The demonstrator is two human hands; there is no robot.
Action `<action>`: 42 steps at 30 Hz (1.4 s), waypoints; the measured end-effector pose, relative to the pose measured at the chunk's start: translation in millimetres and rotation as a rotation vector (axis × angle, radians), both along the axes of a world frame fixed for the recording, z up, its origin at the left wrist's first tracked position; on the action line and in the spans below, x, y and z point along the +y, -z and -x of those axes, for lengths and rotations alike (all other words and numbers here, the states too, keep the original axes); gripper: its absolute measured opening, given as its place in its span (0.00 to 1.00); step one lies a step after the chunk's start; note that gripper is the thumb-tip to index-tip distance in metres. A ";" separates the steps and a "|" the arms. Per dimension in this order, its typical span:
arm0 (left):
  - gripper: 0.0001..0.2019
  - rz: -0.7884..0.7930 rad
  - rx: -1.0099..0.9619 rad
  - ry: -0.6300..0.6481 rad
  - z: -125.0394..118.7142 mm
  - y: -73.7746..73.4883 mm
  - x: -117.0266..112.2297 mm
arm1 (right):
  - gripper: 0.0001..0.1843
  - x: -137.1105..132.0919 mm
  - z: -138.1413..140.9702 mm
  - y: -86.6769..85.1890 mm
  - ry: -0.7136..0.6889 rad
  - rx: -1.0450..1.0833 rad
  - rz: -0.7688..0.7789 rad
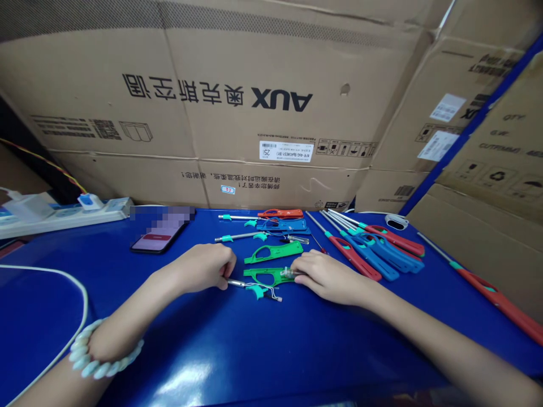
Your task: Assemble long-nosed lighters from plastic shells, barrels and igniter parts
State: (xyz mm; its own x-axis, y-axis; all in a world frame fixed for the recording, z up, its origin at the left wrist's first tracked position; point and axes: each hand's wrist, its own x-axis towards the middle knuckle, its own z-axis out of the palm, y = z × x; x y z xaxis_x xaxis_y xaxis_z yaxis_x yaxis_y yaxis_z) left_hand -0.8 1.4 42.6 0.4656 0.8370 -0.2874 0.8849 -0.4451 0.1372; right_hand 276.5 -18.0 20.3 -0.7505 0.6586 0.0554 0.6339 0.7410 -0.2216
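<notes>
My left hand (201,269) is closed around a metal lighter tube (236,283), with thin wires and a teal trigger (257,291) at its right end. Pinched in my right hand (328,278) is a small clear fuel tank (287,272), at the right end of a green lighter handle half (259,276); my fingers hide much of it. A second green handle half (275,252) lies just behind. Farther back are loose metal tubes (240,237) with teal pieces, a blue handle half (288,225) and a red handle half (282,213).
Several red and blue long-nosed lighters (382,254) are piled at the right, with one red lighter (487,288) apart. A phone (163,229), a power strip (106,210) and a white cable (82,299) lie leftward. Cardboard (237,130) walls the blue table's back (212,345).
</notes>
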 end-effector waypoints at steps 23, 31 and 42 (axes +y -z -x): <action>0.05 0.116 -0.118 0.131 -17.7 -9.6 -16.8 | 0.06 6.6 7.2 14.2 0.058 0.118 -0.018; 0.09 -0.243 -0.241 0.369 -48.5 16.1 -19.7 | 0.07 7.6 -0.2 6.9 0.105 0.186 -0.100; 0.06 -0.346 -0.118 0.458 -59.5 24.6 -23.8 | 0.10 1.2 -7.3 -11.0 0.088 0.159 -0.175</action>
